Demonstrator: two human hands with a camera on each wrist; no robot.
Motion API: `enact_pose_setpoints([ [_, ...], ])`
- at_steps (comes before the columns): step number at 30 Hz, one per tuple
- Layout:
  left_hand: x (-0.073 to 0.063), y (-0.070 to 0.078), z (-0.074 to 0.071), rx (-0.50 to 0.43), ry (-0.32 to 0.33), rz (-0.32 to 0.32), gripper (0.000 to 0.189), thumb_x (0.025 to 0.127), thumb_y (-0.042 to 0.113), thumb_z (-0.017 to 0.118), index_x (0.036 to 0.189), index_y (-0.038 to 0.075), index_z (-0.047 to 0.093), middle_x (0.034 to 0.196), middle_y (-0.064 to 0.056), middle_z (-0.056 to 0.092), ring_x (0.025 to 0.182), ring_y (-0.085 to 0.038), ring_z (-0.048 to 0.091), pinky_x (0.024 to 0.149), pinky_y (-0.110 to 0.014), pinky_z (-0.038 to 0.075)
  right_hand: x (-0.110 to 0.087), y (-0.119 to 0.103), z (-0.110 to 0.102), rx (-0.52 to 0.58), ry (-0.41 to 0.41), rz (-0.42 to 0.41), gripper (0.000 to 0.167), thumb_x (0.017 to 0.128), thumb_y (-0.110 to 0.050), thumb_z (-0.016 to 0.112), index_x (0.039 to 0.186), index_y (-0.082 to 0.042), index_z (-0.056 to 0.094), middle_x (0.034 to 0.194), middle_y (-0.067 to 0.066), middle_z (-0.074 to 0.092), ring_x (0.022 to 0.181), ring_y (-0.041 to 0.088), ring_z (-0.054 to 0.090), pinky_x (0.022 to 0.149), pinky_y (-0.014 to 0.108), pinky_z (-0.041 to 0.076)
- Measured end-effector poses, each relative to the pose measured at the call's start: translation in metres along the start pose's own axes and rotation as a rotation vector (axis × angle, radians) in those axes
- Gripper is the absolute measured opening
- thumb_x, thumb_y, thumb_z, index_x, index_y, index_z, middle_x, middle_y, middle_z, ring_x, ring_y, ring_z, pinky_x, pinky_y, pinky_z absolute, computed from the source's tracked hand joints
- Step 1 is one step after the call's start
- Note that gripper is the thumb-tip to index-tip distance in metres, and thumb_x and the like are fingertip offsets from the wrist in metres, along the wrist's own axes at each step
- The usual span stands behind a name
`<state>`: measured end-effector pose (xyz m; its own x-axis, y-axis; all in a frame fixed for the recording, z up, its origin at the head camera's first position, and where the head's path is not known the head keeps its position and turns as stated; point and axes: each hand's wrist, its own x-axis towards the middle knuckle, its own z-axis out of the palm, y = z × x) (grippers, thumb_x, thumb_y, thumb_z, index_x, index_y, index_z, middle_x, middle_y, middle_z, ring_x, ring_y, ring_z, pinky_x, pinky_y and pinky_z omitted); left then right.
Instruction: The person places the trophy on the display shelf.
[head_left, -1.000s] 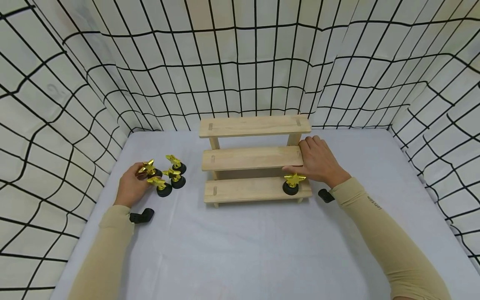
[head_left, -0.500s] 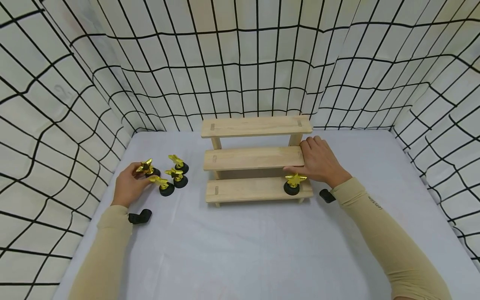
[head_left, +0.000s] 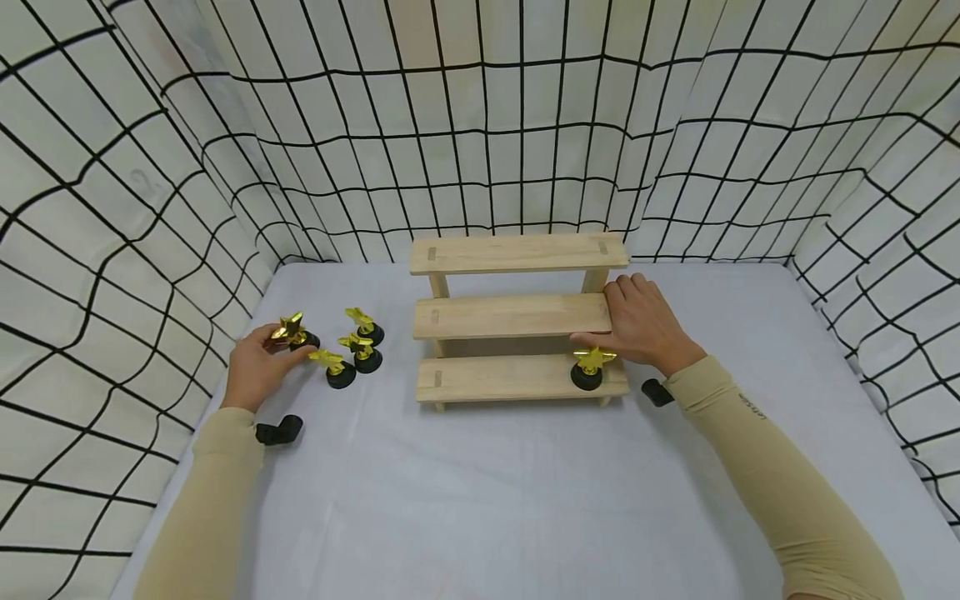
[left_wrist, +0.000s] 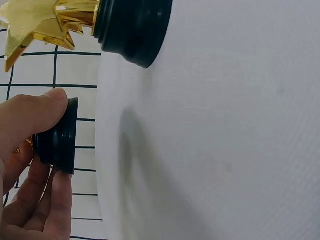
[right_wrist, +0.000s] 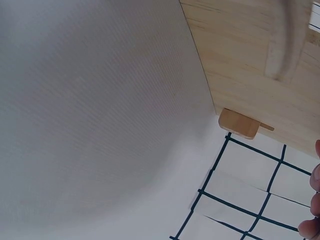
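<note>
My left hand pinches a small gold star trophy with a round black base. In the left wrist view the thumb and fingers hold that base, and a gap shows between it and the white cloth. Another trophy stands just right of the hand, with further trophies beyond. My right hand grips the right end of a three-tier wooden shelf, thumb along the middle board's front edge. One star trophy stands at the right end of the lowest board.
White cloth covers the table. Black grid netting over white walls encloses the back and both sides. Each wrist carries a black camera mount.
The left hand has drawn slightly left, lifting its trophy apart from the neighbouring ones. The head view has shifted a little. My right hand keeps its grip on the shelf.
</note>
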<state>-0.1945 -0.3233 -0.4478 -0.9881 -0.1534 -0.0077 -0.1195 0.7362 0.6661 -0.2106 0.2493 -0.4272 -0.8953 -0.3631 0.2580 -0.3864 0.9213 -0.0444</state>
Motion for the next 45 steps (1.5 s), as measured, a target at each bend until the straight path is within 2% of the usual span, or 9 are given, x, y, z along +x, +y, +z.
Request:
enact_pose_setpoints([
  [5, -0.004, 0.003, -0.005, -0.025, 0.011, 0.008, 0.079, 0.092, 0.046, 0.077, 0.147, -0.004, 0.050, 0.141, -0.030, 0.059, 0.133, -0.046, 0.057, 0.111, -0.061, 0.047, 0.000, 0.000, -0.001, -0.002, -0.002, 0.005, 0.092, 0.075, -0.080, 0.070, 0.114, 0.003, 0.058, 0.092, 0.013, 0.060, 0.085, 0.029, 0.048, 0.071, 0.037, 0.039],
  [11, -0.008, 0.003, -0.010, -0.023, 0.044, 0.022, 0.076, 0.091, 0.054, 0.075, 0.141, 0.000, 0.057, 0.139, -0.023, 0.062, 0.131, -0.040, 0.059, 0.107, -0.053, 0.052, 0.000, -0.001, -0.001, -0.002, -0.008, 0.005, 0.093, 0.075, -0.080, 0.070, 0.116, 0.003, 0.058, 0.093, 0.013, 0.060, 0.087, 0.029, 0.049, 0.072, 0.038, 0.040],
  [20, -0.014, 0.017, -0.018, -0.037, 0.087, 0.062, 0.069, 0.092, 0.047, 0.076, 0.139, -0.001, 0.059, 0.137, -0.022, 0.061, 0.130, -0.041, 0.059, 0.112, -0.057, 0.049, 0.000, -0.001, -0.001, 0.000, -0.008, 0.005, 0.094, 0.075, -0.079, 0.071, 0.118, 0.003, 0.058, 0.095, 0.014, 0.061, 0.088, 0.030, 0.050, 0.073, 0.039, 0.041],
  [28, -0.018, 0.028, -0.023, -0.020, 0.131, 0.095, 0.067, 0.090, 0.048, 0.078, 0.137, 0.004, 0.061, 0.131, -0.014, 0.064, 0.120, -0.027, 0.062, 0.110, -0.054, 0.052, 0.000, 0.000, -0.001, 0.012, -0.005, 0.005, 0.092, 0.075, -0.079, 0.070, 0.116, 0.003, 0.059, 0.095, 0.014, 0.061, 0.088, 0.030, 0.050, 0.073, 0.039, 0.041],
  [34, -0.022, 0.036, -0.024, -0.030, 0.127, 0.101, 0.069, 0.090, 0.049, 0.078, 0.137, 0.003, 0.060, 0.131, -0.017, 0.065, 0.127, -0.036, 0.061, 0.112, -0.055, 0.050, 0.000, -0.001, -0.001, 0.017, -0.015, 0.015, 0.093, 0.075, -0.079, 0.070, 0.116, 0.003, 0.059, 0.096, 0.014, 0.061, 0.089, 0.030, 0.050, 0.073, 0.039, 0.041],
  [38, -0.023, 0.042, -0.024, -0.032, 0.126, 0.116, 0.068, 0.090, 0.049, 0.078, 0.136, 0.003, 0.060, 0.132, -0.018, 0.065, 0.127, -0.037, 0.061, 0.113, -0.056, 0.050, 0.000, -0.001, 0.000, 0.016, -0.018, 0.018, 0.093, 0.075, -0.079, 0.070, 0.117, 0.003, 0.059, 0.096, 0.014, 0.061, 0.089, 0.030, 0.050, 0.074, 0.039, 0.041],
  [41, -0.025, 0.047, -0.023, -0.028, 0.133, 0.131, 0.065, 0.090, 0.049, 0.078, 0.134, 0.004, 0.062, 0.129, -0.016, 0.067, 0.122, -0.028, 0.064, 0.113, -0.053, 0.050, 0.000, 0.000, 0.000, 0.014, -0.014, 0.014, 0.092, 0.075, -0.079, 0.070, 0.116, 0.003, 0.059, 0.094, 0.014, 0.060, 0.089, 0.030, 0.050, 0.073, 0.038, 0.041],
  [43, -0.026, 0.049, -0.023, -0.031, 0.136, 0.143, 0.064, 0.089, 0.048, 0.079, 0.134, 0.006, 0.063, 0.128, -0.012, 0.067, 0.116, -0.012, 0.064, 0.112, -0.048, 0.052, 0.000, 0.000, 0.000, 0.018, -0.010, 0.009, 0.092, 0.075, -0.079, 0.070, 0.114, 0.003, 0.059, 0.093, 0.013, 0.059, 0.088, 0.030, 0.050, 0.073, 0.038, 0.040],
  [45, -0.027, 0.052, -0.023, -0.039, 0.137, 0.156, 0.063, 0.089, 0.047, 0.080, 0.134, 0.007, 0.063, 0.126, -0.009, 0.066, 0.110, 0.004, 0.059, 0.112, -0.040, 0.054, -0.001, 0.000, 0.000, 0.022, -0.007, 0.004, 0.090, 0.076, -0.079, 0.070, 0.113, 0.003, 0.058, 0.092, 0.013, 0.058, 0.087, 0.030, 0.049, 0.073, 0.039, 0.040],
])
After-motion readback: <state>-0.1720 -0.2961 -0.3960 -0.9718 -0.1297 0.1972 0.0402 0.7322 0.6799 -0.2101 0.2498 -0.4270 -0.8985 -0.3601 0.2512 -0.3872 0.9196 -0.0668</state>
